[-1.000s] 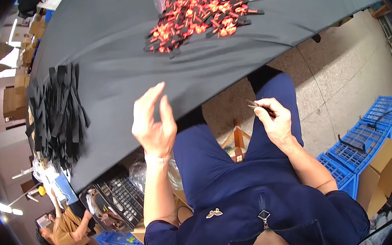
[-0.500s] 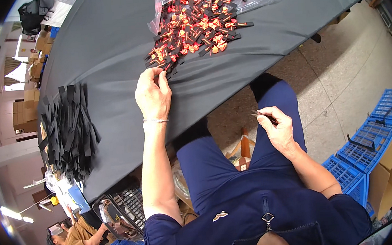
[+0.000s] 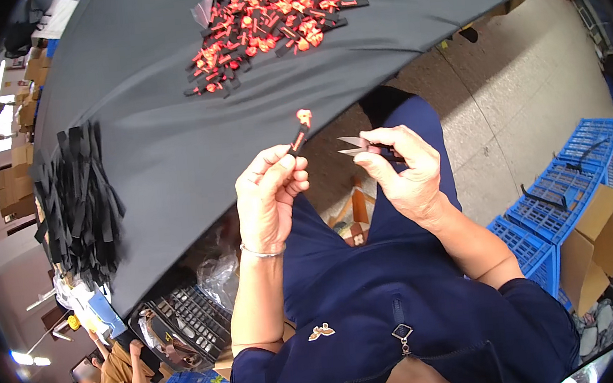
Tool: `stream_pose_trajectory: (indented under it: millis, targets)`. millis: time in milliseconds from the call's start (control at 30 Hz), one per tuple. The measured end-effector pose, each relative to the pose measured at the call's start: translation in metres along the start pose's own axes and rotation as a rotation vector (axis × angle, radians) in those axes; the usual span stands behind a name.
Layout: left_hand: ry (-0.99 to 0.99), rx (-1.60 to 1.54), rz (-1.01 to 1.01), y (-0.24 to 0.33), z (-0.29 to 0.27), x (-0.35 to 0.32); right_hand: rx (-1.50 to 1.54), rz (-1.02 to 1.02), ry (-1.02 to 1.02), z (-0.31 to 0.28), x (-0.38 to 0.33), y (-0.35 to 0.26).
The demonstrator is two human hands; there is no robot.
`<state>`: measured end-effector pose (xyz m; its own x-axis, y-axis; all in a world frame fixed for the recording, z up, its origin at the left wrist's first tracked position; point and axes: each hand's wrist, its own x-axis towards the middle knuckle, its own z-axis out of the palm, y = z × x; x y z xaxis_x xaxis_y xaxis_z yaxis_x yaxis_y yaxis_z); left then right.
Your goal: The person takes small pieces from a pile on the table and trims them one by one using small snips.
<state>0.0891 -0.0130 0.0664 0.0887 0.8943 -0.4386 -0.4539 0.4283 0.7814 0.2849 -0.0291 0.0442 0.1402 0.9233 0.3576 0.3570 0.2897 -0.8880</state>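
While L hand [image 3: 270, 194] pinches a small blk/red strap [image 3: 301, 132], R hand [image 3: 411, 173] grips parted snips [image 3: 354, 142], prob. thread-type.

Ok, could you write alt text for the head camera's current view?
A person's left fingers pinch a black strap with an orange-red end; their right fingers hold thread snips, blades apart. Beyond, a heap of similar pieces and, at left, a bundle of black strips lie on a dark table.
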Motion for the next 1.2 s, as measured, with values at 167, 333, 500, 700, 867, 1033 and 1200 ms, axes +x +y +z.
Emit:
stream_pose_trajectory:
  millis: [167, 333, 500, 700, 867, 1033, 1200]
  targets:
    - [-0.002, 0.015, -0.031, -0.019, 0.016, -0.015, -0.261, -0.294, 0.018, -0.001, 0.002, 0.0]
    - [0.006, 0.014, -0.028, -0.024, 0.025, -0.019, -0.397, -0.387, 0.067, -0.004, -0.004, 0.004]
    - [0.016, 0.039, -0.036, -0.028, 0.03, -0.018, -0.419, -0.398, 0.085, -0.005, -0.008, 0.008]
    - [0.013, 0.05, -0.054, -0.037, 0.03, -0.015, -0.313, -0.272, 0.002, -0.008, -0.013, 0.012]
    - [-0.007, 0.127, -0.059, -0.039, 0.033, -0.014, 0.595, 0.605, -0.234, -0.009, -0.018, 0.021]
    - [0.035, 0.147, -0.071, -0.041, 0.032, -0.011, 0.028, 0.173, -0.057, -0.015, -0.018, 0.019]
    - [0.029, 0.136, -0.083, -0.041, 0.034, -0.01, -0.188, -0.108, 0.001, -0.016, -0.015, 0.021]
